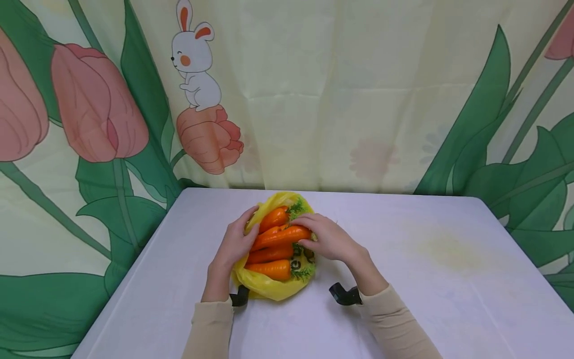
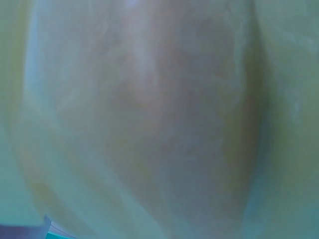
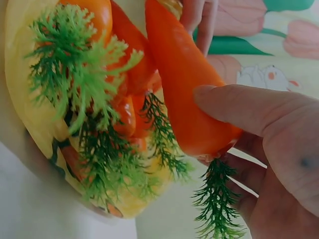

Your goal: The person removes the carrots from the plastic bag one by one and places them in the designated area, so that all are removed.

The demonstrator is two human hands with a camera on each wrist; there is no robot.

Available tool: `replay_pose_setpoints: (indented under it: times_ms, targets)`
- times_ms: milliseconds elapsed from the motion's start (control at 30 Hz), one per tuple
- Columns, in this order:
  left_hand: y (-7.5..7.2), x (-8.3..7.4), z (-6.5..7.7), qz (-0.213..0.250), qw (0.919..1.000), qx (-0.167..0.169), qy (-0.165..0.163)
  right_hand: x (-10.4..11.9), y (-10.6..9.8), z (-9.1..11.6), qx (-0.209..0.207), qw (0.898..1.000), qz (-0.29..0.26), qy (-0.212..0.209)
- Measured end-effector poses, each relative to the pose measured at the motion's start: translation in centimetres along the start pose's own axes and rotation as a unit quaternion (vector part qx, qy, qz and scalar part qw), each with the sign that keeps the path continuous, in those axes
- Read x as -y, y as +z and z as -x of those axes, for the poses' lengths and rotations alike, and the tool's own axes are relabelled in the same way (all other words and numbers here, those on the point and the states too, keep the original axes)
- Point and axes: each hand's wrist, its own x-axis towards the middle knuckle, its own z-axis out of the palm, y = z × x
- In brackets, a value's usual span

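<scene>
A yellow plastic bag (image 1: 269, 289) lies with its mouth spread, showing several orange carrots (image 1: 271, 269) with feathery green tops (image 1: 302, 273). My right hand (image 1: 332, 237) pinches one carrot (image 3: 184, 89) near its thick end, thumb on one side and fingers behind. A dark green top (image 3: 217, 199) hangs from that carrot. On the other side, my left hand (image 1: 237, 239) grips the bag's left rim, with its thumb at the held carrot's narrow end. Blurred yellow film (image 2: 294, 99) of the bag fills the left wrist view, hiding the left fingers there.
The bag rests on a white-covered table (image 1: 426, 299). Black wrist-camera mounts (image 1: 344, 294) sit by both wrists, close above the tabletop. Behind the table's far edge hangs a curtain (image 1: 358, 99) printed with tulips and a rabbit.
</scene>
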Motion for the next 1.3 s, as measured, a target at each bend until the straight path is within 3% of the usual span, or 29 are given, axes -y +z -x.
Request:
replay_pose_setpoints:
  times_ms: [533,1033,1300]
  targets:
    - [0.1,-0.1,0.0,0.003,1.0,0.0,0.006,-2.1,-2.2,1.0,-0.041,0.999,0.011,-0.011]
    - [-0.1,-0.2,0.1,0.003,1.0,0.006,0.003,-5.3,-4.7,3.0,-0.089,0.996,0.018,0.01]
    - [-0.1,-0.2,0.2,0.004,1.0,0.003,0.008,-6.8,-5.3,3.7,-0.093,0.995,0.02,0.017]
